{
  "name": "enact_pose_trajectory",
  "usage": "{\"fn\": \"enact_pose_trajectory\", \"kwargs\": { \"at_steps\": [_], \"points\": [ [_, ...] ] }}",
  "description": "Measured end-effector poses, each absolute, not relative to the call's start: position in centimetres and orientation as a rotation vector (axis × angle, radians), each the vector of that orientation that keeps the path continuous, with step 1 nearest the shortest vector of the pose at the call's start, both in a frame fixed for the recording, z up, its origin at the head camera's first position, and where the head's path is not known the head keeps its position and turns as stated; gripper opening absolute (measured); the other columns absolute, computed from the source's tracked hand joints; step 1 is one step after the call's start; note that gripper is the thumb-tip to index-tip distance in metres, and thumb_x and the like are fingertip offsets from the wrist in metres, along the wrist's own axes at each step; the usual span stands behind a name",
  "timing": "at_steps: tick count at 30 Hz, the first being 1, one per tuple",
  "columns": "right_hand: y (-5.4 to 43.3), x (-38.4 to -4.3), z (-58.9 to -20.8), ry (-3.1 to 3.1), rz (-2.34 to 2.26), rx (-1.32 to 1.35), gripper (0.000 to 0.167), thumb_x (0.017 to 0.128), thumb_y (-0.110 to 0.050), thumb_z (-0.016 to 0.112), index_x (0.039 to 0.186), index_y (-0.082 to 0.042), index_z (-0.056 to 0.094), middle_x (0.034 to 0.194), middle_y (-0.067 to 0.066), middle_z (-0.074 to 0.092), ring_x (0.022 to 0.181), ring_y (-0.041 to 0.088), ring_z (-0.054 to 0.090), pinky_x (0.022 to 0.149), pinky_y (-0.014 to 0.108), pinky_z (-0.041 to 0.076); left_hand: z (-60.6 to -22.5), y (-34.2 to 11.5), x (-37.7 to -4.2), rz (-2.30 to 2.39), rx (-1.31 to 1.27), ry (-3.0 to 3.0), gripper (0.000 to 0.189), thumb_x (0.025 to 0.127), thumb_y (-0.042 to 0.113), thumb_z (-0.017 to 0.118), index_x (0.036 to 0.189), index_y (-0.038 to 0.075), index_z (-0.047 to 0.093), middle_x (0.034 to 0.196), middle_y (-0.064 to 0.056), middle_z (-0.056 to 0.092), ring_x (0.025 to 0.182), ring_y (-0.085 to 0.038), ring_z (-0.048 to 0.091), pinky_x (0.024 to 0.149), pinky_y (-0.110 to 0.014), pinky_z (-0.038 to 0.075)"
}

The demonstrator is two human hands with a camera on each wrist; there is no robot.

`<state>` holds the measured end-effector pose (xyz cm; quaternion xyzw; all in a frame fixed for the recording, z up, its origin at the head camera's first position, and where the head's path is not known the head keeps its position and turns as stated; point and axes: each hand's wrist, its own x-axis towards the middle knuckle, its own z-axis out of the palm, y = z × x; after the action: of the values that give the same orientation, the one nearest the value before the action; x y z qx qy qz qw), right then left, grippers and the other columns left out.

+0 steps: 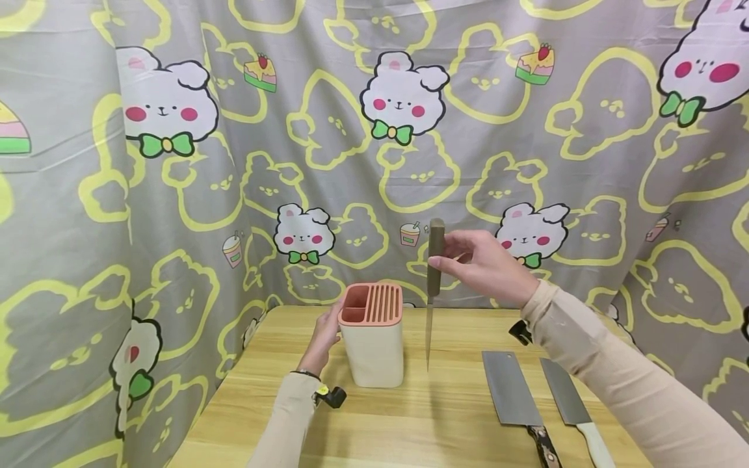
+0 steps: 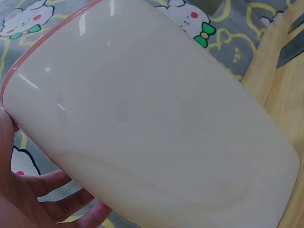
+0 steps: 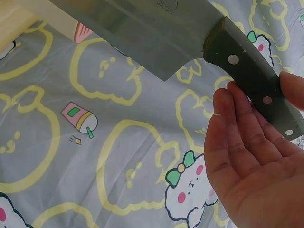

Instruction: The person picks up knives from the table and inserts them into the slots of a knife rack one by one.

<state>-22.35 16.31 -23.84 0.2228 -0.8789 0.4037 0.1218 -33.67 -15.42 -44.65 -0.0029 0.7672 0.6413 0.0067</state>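
Note:
A cream knife holder (image 1: 373,356) with a coral top stands upright on the table. Two square wells and a row of slots show in its top. My left hand (image 1: 323,338) rests against its left side, fingers (image 2: 71,204) fairly straight along the wall. To the right of the holder, my right hand (image 1: 476,263) pinches a kitchen knife (image 1: 435,257) by its dark handle, thumb against fingers. The blade points straight down and appears edge-on in the head view. In the right wrist view, the broad blade (image 3: 142,33) and riveted handle (image 3: 256,80) show clearly.
Right of the held knife lie a cleaver (image 1: 510,388) with a dark patterned handle and a knife (image 1: 566,392) with a white handle, both handles toward me. A cartoon-print curtain (image 1: 351,169) hangs behind the wooden table (image 1: 246,416) and along its sides.

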Motion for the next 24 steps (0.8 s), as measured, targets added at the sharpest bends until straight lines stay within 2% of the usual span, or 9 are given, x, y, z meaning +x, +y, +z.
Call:
{"fn": "enact_pose_trajectory", "kwargs": {
  "at_steps": [5, 9, 16, 24],
  "points": [
    [15.9, -22.6, -23.5, -2.562, 1.169, 0.646, 0.024, 0.099, -0.030, 0.071, 0.116, -0.013, 0.073, 0.103, 0.004, 0.076, 0.094, 0.020, 0.070, 0.090, 0.038, 0.057, -44.7, -15.4, -33.8, 2.022, -0.019, 2.385, 0.072, 0.105, 0.062, 0.042, 0.153, 0.009, 0.049, 0.148, -0.021, 0.055, 0.131, -0.039, 0.057, 0.115, -0.068, 0.039],
    [15.7, -23.0, -23.4, -2.547, 1.148, 0.675, 0.023, 0.099, -0.028, 0.071, 0.116, -0.013, 0.073, 0.101, 0.004, 0.077, 0.093, 0.020, 0.071, 0.089, 0.039, 0.058, -44.7, -15.4, -33.8, 2.029, -0.029, 2.365, 0.071, 0.104, 0.063, 0.044, 0.152, 0.012, 0.051, 0.151, -0.019, 0.054, 0.135, -0.040, 0.054, 0.117, -0.068, 0.036],
    [15.5, -23.5, -23.0, -2.515, 1.132, 0.734, 0.021, 0.100, -0.024, 0.070, 0.117, -0.012, 0.073, 0.100, 0.005, 0.077, 0.093, 0.020, 0.071, 0.087, 0.042, 0.058, -44.6, -15.4, -33.7, 2.038, -0.045, 2.353, 0.069, 0.103, 0.065, 0.044, 0.149, 0.015, 0.055, 0.148, -0.018, 0.057, 0.134, -0.038, 0.054, 0.118, -0.067, 0.036],
    [15.1, -23.8, -22.6, -2.514, 1.132, 0.732, 0.022, 0.100, -0.026, 0.070, 0.116, -0.012, 0.073, 0.098, 0.004, 0.077, 0.092, 0.018, 0.071, 0.087, 0.039, 0.058, -44.5, -15.4, -33.6, 2.041, -0.047, 2.347, 0.071, 0.102, 0.067, 0.045, 0.150, 0.015, 0.054, 0.150, -0.017, 0.056, 0.136, -0.038, 0.053, 0.118, -0.067, 0.036]
  ]
}}
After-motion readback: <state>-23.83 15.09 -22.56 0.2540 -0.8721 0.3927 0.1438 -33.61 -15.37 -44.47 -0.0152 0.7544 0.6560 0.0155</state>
